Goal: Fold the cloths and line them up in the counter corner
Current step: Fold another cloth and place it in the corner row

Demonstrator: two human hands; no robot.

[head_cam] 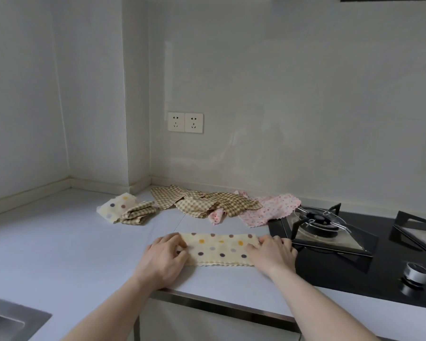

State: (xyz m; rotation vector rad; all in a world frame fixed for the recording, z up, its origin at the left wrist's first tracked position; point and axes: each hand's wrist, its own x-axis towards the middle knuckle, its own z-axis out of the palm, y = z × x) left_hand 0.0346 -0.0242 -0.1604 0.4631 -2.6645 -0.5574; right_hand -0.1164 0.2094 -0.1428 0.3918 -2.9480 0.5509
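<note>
Where the hands meet: a polka-dot cloth (pixel 220 249) lies flat on the counter (pixel 67 242) in the lower middle of the frame, folded into a long strip with its scalloped edges along the near side
Left hand: the left hand (pixel 166 257) sits on the strip's left end, fingers curled and pinching the fabric there
Right hand: the right hand (pixel 272 252) rests on the strip's right end, fingers bent over the edge and gripping it, just beside the hob
Folded pair: further back and to the left, a folded dotted cloth (pixel 115 205) lies near the counter corner, with a folded gingham cloth (pixel 139 212) touching its right side and partly overlapping it
Loose pile: in the middle of the frame against the back wall, unfolded gingham cloths (pixel 199 201) lie crumpled and overlapping
Pink cloth: a pink floral cloth (pixel 268 210) is spread to the right of that pile, partly under it, its far edge touching the hob
Hob: a black gas hob (pixel 342 254) fills the right of the frame, with a burner and pan support (pixel 317 222) and a silver knob (pixel 416 271) lower right
Wall: twin sockets (pixel 185 122) sit above the pile
Sink: a steel sink (pixel 8 318) shows in the lower left corner
</note>
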